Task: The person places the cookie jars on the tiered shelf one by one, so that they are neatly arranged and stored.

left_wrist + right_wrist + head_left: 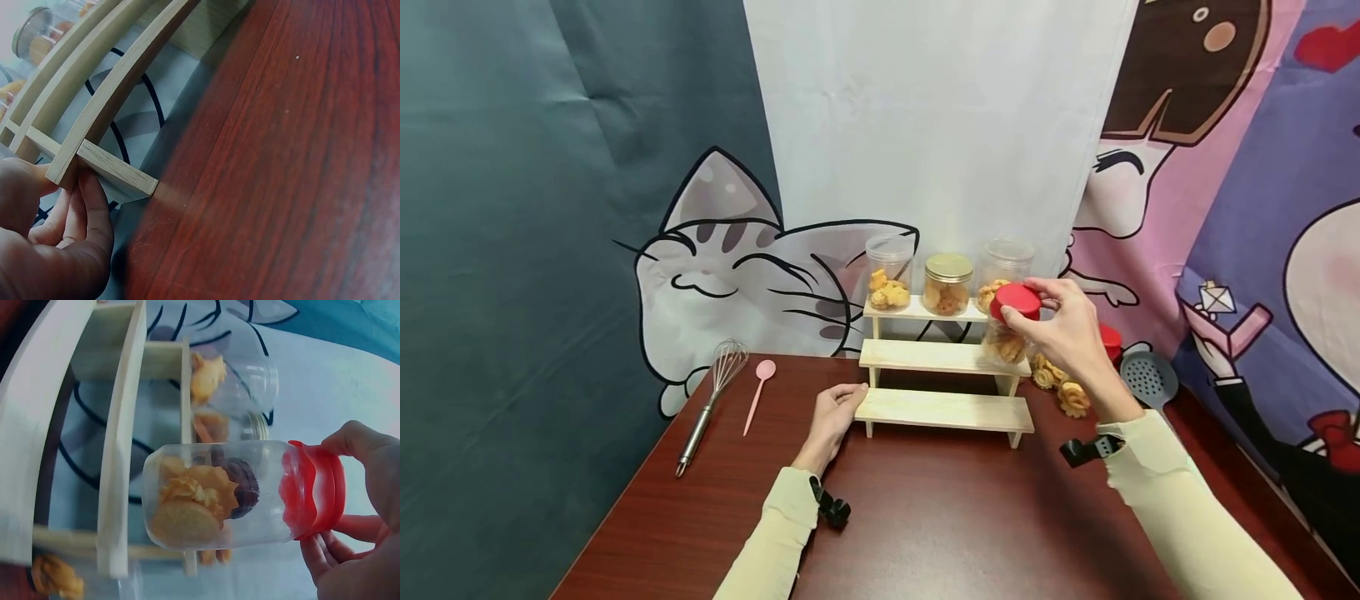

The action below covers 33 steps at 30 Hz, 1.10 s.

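Note:
My right hand [1067, 329] grips a clear jar [262, 462] by its red lid [1017, 300], just in front of the right end of the wooden three-tier stand [943, 408]. Pale and dark cookies [187, 515] fill the jar's bottom part. The left hand [833, 421] pinches the left end of the lowest shelf, thumb on one side and fingers [94, 206] underneath. Along the top shelf stand a clear-lidded cookie jar [889, 279], a gold-lidded jar [947, 287] and another clear-lidded jar [1006, 260], partly hidden by the held one.
A whisk [703, 425] and a pink spoon [758, 392] lie at the table's left. Right of the stand, partly behind my right arm, are cookies [1072, 400], another red lid [1109, 340] and a grey slotted utensil [1150, 377]. A printed curtain [940, 125] hangs behind.

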Each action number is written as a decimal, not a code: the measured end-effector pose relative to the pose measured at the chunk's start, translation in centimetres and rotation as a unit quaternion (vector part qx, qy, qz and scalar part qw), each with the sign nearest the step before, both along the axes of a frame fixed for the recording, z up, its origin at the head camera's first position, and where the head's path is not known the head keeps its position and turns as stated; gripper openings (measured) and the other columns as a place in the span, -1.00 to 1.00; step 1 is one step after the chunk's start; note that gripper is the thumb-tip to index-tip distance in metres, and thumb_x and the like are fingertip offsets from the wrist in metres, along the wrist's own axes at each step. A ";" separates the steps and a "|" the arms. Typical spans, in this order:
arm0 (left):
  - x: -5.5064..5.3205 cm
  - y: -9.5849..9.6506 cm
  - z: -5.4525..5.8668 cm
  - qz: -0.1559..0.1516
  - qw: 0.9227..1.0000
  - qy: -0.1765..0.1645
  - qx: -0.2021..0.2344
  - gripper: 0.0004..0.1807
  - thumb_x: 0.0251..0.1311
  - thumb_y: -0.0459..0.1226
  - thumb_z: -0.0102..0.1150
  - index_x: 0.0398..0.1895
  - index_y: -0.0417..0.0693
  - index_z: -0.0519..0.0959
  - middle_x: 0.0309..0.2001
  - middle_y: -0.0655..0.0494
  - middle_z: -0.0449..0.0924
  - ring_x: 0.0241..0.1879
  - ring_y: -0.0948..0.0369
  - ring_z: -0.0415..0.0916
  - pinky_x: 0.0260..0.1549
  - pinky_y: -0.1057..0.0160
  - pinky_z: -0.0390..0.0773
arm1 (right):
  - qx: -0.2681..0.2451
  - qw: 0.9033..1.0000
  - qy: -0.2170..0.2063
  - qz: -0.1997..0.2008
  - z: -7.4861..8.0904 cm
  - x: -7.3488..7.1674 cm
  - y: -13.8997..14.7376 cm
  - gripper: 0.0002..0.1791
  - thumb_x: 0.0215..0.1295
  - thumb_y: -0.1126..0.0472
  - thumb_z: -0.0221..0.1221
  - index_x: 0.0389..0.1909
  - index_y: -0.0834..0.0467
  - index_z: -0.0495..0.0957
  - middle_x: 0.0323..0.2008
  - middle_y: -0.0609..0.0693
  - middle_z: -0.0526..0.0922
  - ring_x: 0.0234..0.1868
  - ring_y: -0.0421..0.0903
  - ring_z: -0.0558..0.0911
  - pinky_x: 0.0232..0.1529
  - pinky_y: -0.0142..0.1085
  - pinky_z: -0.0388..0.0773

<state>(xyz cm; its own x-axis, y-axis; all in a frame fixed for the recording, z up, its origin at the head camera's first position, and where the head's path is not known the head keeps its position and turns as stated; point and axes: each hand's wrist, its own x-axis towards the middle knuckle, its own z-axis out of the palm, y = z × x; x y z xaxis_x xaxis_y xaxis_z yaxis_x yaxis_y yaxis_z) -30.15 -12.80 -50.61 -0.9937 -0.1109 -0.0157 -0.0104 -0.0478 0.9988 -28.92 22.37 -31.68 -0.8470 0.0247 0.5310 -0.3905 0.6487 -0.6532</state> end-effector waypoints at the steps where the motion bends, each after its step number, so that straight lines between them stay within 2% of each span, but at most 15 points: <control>1: 0.0 0.1 0.0 0.000 1.000 0.001 0.003 -0.59 0.51 -0.18 0.34 0.15 -0.39 0.68 -0.07 -0.18 0.84 -0.32 0.35 0.66 -0.27 0.41 0.61 | -0.003 1.000 0.000 0.004 -0.2 -0.2 -0.4 -0.30 0.30 0.00 0.53 0.39 0.21 0.62 0.29 0.25 0.59 0.23 0.21 0.65 0.15 -0.24 0.57; 3: -0.2 0.1 -0.1 -0.001 1.000 0.002 0.008 -0.61 0.51 -0.20 0.34 0.14 -0.39 0.68 -0.10 -0.13 0.84 -0.33 0.36 0.66 -0.28 0.42 0.62 | -0.007 1.000 0.000 0.009 -0.4 -0.5 -1.3 -0.31 0.30 0.00 0.52 0.37 0.21 0.64 0.29 0.24 0.59 0.22 0.19 0.65 0.09 -0.34 0.46; 7: -0.5 0.2 -0.2 -0.004 1.000 0.004 0.008 -0.62 0.50 -0.19 0.34 0.13 -0.37 0.70 -0.11 -0.08 0.85 -0.32 0.36 0.66 -0.27 0.41 0.62 | -0.012 1.000 -0.001 0.021 -0.6 -1.2 -3.1 -0.32 0.30 -0.01 0.51 0.36 0.21 0.65 0.26 0.23 0.61 0.21 0.17 0.67 0.09 -0.27 0.49; 11: -0.7 0.1 -0.1 -0.008 1.000 0.002 0.007 -0.64 0.50 -0.18 0.36 0.11 -0.31 0.72 -0.14 -0.02 0.85 -0.32 0.35 0.65 -0.28 0.40 0.61 | -0.020 0.999 -0.004 0.036 -0.6 -1.9 -4.8 -0.33 0.29 -0.01 0.52 0.35 0.19 0.65 0.23 0.21 0.61 0.19 0.16 0.68 0.11 -0.14 0.59; 16: -0.7 -0.1 0.0 -0.016 1.000 0.004 0.019 -0.61 0.51 -0.17 0.35 0.14 -0.35 0.70 -0.09 -0.12 0.85 -0.33 0.34 0.66 -0.29 0.40 0.62 | -0.031 0.998 -0.003 0.060 -0.7 -2.7 -7.0 -0.35 0.26 0.04 0.53 0.33 0.22 0.66 0.23 0.24 0.60 0.20 0.21 0.66 0.21 0.09 0.61; 19: -0.6 -0.3 0.1 -0.021 0.999 0.003 0.026 -0.60 0.51 -0.18 0.35 0.16 -0.37 0.68 -0.07 -0.13 0.84 -0.33 0.35 0.66 -0.29 0.41 0.62 | -0.042 0.996 -0.006 0.074 -0.9 -3.1 -8.4 -0.33 0.26 0.06 0.53 0.34 0.25 0.64 0.24 0.25 0.58 0.22 0.23 0.68 0.25 0.13 0.61; 28: -0.4 -0.6 0.1 -0.028 0.999 0.002 0.038 -0.57 0.51 -0.19 0.35 0.17 -0.41 0.65 -0.26 0.10 0.80 -0.38 0.36 0.59 -0.34 0.42 0.57 | -0.053 0.996 -0.005 0.078 -2.1 -4.5 -11.6 -0.32 0.24 0.07 0.53 0.34 0.24 0.64 0.23 0.23 0.58 0.21 0.17 0.64 0.16 -0.02 0.60; 33: -0.2 -0.7 -0.1 -0.034 0.999 -0.006 0.036 -0.58 0.51 -0.18 0.34 0.16 -0.41 0.65 -0.26 0.12 0.79 -0.37 0.36 0.59 -0.33 0.42 0.57 | -0.044 0.997 -0.003 0.063 -2.8 -5.3 -12.4 -0.34 0.27 0.05 0.51 0.33 0.25 0.65 0.23 0.24 0.59 0.21 0.18 0.64 0.15 -0.01 0.62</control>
<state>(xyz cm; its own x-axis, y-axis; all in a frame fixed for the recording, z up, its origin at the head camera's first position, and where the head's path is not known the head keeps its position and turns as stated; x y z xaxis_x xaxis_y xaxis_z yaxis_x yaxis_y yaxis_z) -30.38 -13.45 -50.71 -0.9986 -0.0409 -0.0331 -0.0280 -0.1191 0.9925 -34.23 9.93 -34.53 -0.8499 -0.0356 0.5257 -0.4604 0.5354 -0.7081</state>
